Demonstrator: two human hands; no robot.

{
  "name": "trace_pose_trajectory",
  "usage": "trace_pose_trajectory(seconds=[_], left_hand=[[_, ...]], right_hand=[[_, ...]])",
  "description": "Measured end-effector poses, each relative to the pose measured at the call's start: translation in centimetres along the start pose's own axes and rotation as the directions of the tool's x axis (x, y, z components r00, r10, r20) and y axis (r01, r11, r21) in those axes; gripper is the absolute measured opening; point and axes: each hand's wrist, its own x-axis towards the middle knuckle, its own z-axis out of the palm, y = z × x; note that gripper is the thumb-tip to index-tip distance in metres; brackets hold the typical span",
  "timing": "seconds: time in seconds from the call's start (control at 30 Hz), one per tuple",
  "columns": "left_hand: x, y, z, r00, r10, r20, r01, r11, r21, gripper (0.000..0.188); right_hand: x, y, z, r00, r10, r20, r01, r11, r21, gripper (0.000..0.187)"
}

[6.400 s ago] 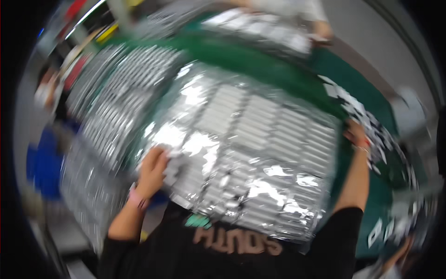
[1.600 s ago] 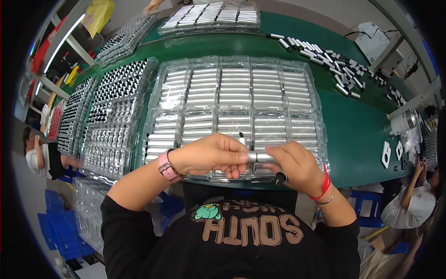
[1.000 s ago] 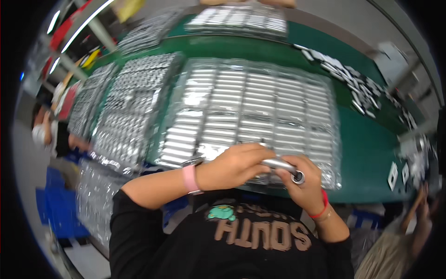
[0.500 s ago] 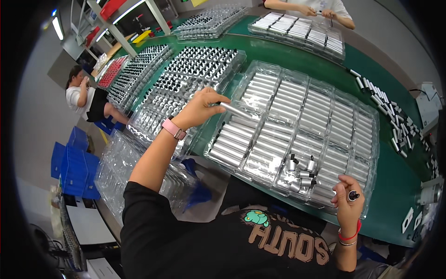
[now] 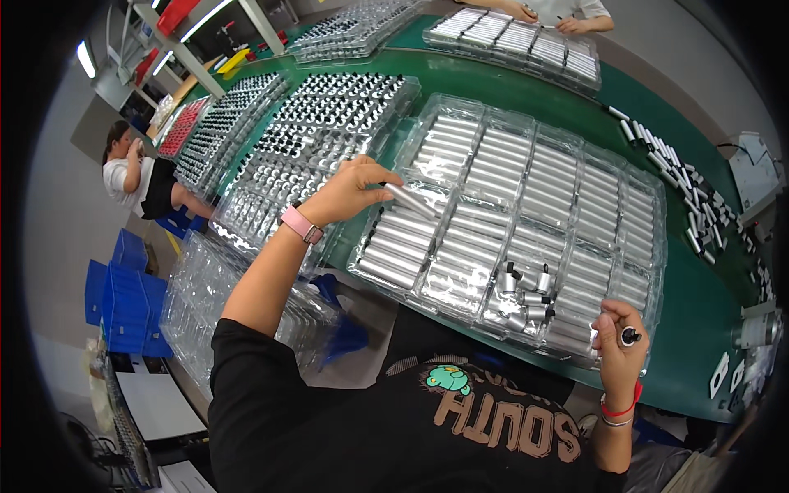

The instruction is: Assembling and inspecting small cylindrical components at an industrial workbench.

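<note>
Pinched between the thumb and fingers of my left hand [image 5: 359, 191] is a silver tube [image 5: 411, 200]. It slants down to the right, over the left end of a clear plastic tray [image 5: 662, 215]. Rows of similar silver tubes [image 5: 548, 191] lie in the tray's compartments. My right hand [image 5: 622, 349] is closed around a short silver cylinder with a black tip [image 5: 630, 336], above the tray's near right corner. Several short cylinders with black ends [image 5: 538, 313] lie loose in a near compartment, between my hands. The lower part of the cylinder in my right hand is hidden.
Trays of upright black-tipped cylinders [image 5: 329, 111] stand on the left. Loose tubes [image 5: 678, 177] lie on the green table [image 5: 699, 329] at right. Across it, another person's hands [image 5: 573, 25] work above a tube tray [image 5: 509, 45]. Stacked clear trays [image 5: 218, 304] and blue bins [image 5: 131, 304] are lower left.
The whole view has shifted slightly. The tube in my left hand now tilts down more steeply. My right hand keeps its grip on the short cylinder, nearly in place.
</note>
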Motion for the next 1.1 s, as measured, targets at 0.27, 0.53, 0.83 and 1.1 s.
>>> trace_pose_trajectory(seconds=[0.27, 0.53, 0.83, 1.1], left_hand=[[-0.1, 4.2, 1.7, 0.976, 0.211, 0.051, -0.197, 0.759, 0.621, 0.017], [2.5, 15.4, 8.8, 0.757, 0.613, 0.226, -0.643, 0.761, 0.091, 0.010], [3.7, 16.1, 10.3, 0.782, 0.579, 0.229, -0.605, 0.794, 0.057, 0.020], [3.9, 19.5, 8.9, 0.904, 0.214, 0.370, 0.075, 0.774, -0.629, 0.022]], right_hand=[[1.8, -3.0, 0.6, 0.868, 0.495, 0.038, -0.405, 0.662, 0.630, 0.035], [1.8, 1.0, -1.0, 0.780, 0.219, 0.585, -0.622, 0.183, 0.761, 0.042], [1.2, 0.7, -1.1, 0.852, 0.346, 0.394, -0.513, 0.397, 0.761, 0.025], [0.6, -1.1, -0.7, 0.979, 0.186, 0.087, -0.205, 0.875, 0.438, 0.021]])
